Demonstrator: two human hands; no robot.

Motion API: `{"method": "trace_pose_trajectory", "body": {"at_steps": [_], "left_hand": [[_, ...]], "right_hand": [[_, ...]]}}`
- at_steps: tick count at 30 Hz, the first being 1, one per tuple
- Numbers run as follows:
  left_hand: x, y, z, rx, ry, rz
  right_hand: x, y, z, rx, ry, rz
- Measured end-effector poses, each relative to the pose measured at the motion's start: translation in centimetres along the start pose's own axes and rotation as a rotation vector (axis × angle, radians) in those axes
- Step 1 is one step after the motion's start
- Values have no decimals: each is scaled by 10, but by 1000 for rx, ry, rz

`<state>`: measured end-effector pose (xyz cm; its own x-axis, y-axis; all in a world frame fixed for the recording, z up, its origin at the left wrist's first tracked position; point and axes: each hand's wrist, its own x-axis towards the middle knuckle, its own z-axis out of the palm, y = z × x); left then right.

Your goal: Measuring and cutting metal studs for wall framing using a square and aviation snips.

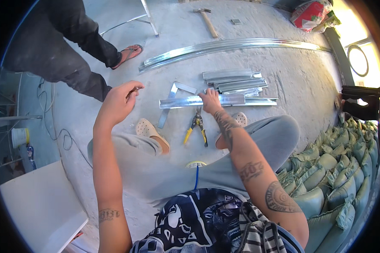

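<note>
My right hand is closed on a short, shiny metal channel lying crosswise before me. Its right end rests by a pile of cut metal channels. Raised off to the left, my left hand has its fingers curled in; a small dark bit shows at the fingertips, too small to name. A metal try square lies partly under the channel I hold. Just on my side of that channel are tin snips with yellow and black handles, their jaws up against its edge.
Long metal channels lie beyond the pile, with a hammer farther off. Another person's leg and sandaled foot stand at the left. Filled green sacks line the right. A white board and cable are at the left.
</note>
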<state>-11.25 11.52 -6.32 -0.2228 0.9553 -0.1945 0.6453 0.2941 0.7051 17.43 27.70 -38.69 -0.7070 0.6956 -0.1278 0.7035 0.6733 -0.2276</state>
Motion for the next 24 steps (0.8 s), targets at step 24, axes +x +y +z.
{"method": "trace_pose_trajectory", "body": {"at_steps": [24], "left_hand": [[0, 14, -11, 345, -42, 167]], "right_hand": [[-30, 208, 63, 668, 741, 1983]]}}
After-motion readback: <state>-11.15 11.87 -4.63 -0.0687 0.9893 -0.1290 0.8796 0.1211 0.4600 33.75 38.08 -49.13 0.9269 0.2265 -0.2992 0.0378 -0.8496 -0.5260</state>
